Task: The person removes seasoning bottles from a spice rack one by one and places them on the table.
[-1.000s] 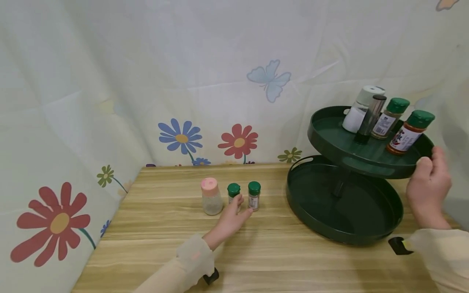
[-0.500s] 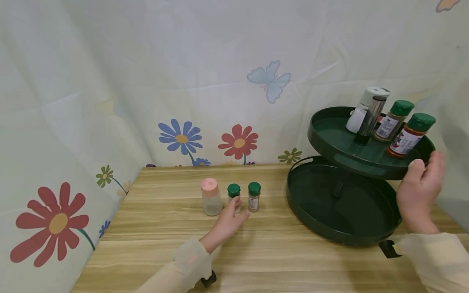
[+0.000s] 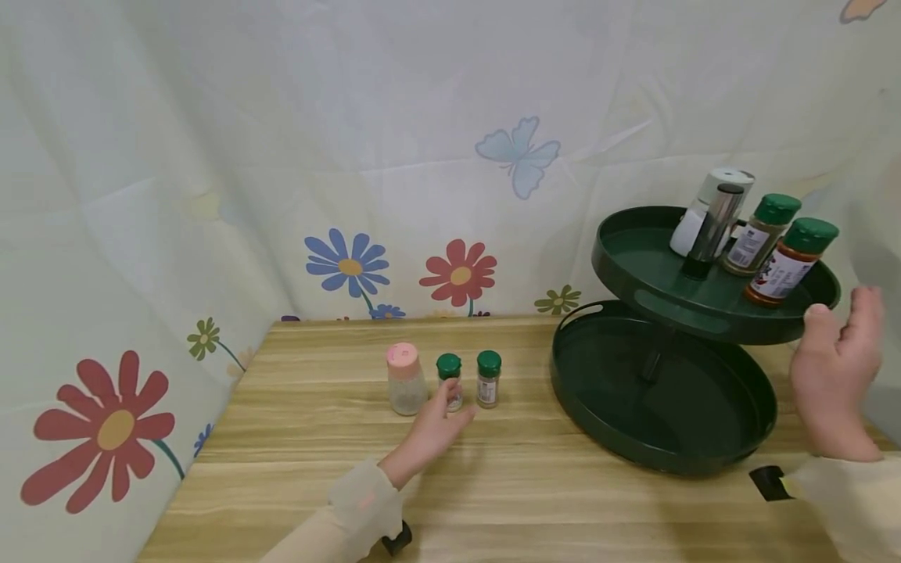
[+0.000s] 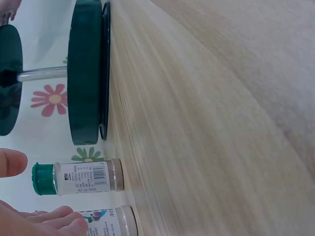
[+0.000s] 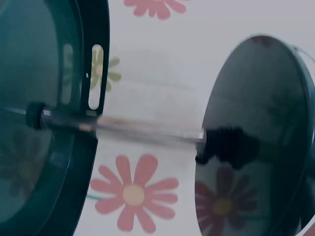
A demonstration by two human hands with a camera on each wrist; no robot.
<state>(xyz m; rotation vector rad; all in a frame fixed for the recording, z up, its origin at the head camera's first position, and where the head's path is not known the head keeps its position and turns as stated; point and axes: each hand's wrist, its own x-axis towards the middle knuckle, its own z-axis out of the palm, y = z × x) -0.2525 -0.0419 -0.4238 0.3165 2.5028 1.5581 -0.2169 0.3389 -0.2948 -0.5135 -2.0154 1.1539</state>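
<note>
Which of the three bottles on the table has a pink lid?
The left bottle, as the head view shows them. Only it is capped in pink; the middle bottle and right bottle are capped in green.

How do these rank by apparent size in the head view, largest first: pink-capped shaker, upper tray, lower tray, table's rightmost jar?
1. Upper tray and lower tray: too alike to rank
2. Pink-capped shaker
3. Table's rightmost jar
</note>
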